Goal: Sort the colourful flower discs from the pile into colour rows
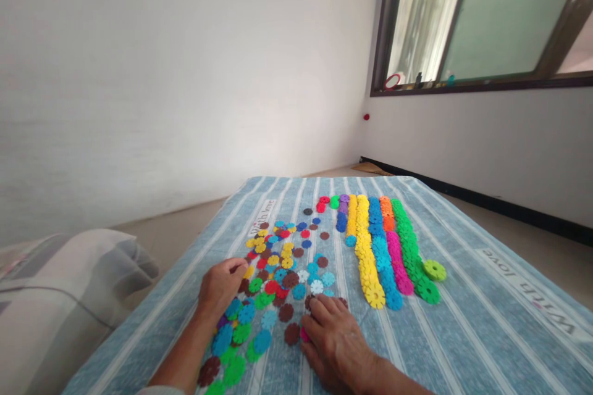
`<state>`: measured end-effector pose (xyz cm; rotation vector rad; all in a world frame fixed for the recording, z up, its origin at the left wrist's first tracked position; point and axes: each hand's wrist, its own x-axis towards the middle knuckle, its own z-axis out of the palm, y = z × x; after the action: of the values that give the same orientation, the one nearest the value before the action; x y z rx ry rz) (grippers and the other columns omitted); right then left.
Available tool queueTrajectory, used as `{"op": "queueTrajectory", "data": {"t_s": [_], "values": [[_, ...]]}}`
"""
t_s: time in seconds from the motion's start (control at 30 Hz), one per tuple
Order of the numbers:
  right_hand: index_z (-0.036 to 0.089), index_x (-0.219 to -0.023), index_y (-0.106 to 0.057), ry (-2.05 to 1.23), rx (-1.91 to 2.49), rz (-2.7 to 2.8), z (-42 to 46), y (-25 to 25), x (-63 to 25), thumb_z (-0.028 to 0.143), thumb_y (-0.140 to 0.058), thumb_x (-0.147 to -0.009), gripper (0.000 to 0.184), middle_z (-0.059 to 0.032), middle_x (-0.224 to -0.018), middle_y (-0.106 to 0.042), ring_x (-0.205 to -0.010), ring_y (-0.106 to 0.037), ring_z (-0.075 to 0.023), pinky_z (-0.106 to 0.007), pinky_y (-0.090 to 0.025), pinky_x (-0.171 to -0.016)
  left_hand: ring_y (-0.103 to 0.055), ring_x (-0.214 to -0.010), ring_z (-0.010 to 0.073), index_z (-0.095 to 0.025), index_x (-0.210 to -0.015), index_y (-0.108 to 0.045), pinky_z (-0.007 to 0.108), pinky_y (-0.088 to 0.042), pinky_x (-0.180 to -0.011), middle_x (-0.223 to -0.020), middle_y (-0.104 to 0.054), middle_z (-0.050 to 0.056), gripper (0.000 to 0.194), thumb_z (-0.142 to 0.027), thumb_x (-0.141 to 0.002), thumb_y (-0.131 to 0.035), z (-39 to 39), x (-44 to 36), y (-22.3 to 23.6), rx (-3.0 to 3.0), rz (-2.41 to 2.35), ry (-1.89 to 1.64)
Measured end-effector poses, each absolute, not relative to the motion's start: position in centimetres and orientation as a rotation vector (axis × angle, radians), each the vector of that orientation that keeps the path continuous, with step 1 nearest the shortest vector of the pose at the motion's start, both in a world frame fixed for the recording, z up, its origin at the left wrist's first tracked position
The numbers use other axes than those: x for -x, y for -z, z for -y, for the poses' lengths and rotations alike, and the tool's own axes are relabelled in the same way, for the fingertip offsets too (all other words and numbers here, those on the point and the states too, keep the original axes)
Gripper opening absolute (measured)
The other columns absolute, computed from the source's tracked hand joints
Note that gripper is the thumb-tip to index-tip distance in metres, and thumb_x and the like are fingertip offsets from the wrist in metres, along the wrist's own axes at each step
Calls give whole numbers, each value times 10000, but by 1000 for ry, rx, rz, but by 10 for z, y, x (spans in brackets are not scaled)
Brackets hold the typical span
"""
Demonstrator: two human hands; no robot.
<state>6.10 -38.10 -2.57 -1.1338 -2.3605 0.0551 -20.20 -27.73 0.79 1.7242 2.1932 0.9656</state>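
The left hand [221, 289] and the right hand [336, 339] were apart, both on a messy heap of flat plastic flower discs [278, 284]. The left hand was curled, and the right fingers [319, 315] touched the discs. Neat one-color rows of discs [384, 247] lay just beside, on a soft blue striped mattress [472, 345]. Behind stood a smooth white wall [139, 86] and a window [482, 18].

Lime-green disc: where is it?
In head view, the lime-green disc lies at right, beside the lower end of the green row, on the striped blue cover.
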Motion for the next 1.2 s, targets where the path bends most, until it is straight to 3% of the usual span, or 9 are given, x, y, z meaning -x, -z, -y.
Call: {"op": "queueTrajectory", "data": {"t_s": [0.37,0.77,1.2], "values": [[213,-945,-577,-72,1122,2370,382,21,-63,258,-639,-858,116,-55,-1091,-600,-1029,-532,-258,-410,-427,-894,-667,-761,220,-229,-766,-735,258,-464,-672,-734,-736,3,249,-354,-724,-523,276,203,-5,-1754,-2173,-896],[224,-987,-603,-126,1143,2358,386,22,-65,239,-634,-871,120,-57,-1218,-596,-1124,-521,-273,-443,-411,-961,-667,-818,216,-225,-770,-737,261,-435,-700,-817,-749,9,261,-343,-732,-507,279,200,-4,-1819,-2147,-810],[225,-1009,-603,-68,1106,2383,389,29,-68,165,-595,-885,138,-70,-1214,-605,-1143,-530,-281,-457,-417,-966,-641,-723,181,-186,-781,-739,246,-414,-668,-713,-715,9,252,-305,-753,-518,287,194,-6,-1828,-2136,-795]]}}
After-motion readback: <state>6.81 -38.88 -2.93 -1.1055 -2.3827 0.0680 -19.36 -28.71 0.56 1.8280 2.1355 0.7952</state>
